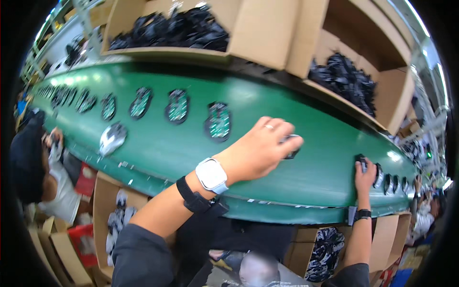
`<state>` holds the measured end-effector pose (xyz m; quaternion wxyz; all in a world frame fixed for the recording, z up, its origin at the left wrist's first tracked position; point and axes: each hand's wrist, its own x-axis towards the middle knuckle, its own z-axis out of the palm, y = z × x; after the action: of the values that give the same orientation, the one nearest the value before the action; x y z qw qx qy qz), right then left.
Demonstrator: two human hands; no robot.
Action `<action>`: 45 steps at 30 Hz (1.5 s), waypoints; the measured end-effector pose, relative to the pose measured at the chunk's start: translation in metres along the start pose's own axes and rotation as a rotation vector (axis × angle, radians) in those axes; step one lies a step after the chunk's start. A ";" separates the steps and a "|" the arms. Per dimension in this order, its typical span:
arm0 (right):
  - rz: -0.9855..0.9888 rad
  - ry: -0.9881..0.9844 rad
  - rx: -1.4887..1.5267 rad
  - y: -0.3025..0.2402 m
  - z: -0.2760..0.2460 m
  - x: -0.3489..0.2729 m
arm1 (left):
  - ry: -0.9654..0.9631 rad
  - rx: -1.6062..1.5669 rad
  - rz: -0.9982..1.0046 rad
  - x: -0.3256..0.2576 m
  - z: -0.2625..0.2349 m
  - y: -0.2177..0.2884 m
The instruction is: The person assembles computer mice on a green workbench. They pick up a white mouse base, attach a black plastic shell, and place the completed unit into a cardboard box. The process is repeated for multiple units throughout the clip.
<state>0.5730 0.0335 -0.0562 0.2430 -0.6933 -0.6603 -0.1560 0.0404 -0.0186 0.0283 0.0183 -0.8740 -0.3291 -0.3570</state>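
Observation:
My left hand, with a ring and a watch on its wrist, is closed over the green belt and grips a dark mouse part, mostly hidden by the fingers. At the right, my right hand has its fingers round a black mouse part at the end of a row of similar dark pieces. Left of my left hand lies an open mouse base with a green circuit board. More such bases, including one mouse base, stretch away to the left.
A silvery-white rounded piece lies on the green belt at left. Beyond the belt stand cardboard boxes holding black parts. Nearer boxes hold dark parts and grey parts. A co-worker is at left.

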 end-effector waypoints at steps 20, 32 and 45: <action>-0.472 -0.119 0.078 -0.274 0.060 0.251 | 0.352 -1.348 -0.776 -0.006 0.078 -0.060; -0.257 -0.132 0.873 -0.290 -0.013 0.198 | 0.370 -1.675 -0.870 0.004 0.055 -0.061; -0.790 -0.229 0.911 -0.348 -0.018 0.049 | 0.284 -1.391 -1.002 -0.001 0.033 -0.064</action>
<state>0.2340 0.0677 0.0308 0.3662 -0.2349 -0.8895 0.1393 0.0222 0.0395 -0.0098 -0.6385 -0.3862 -0.3766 -0.5490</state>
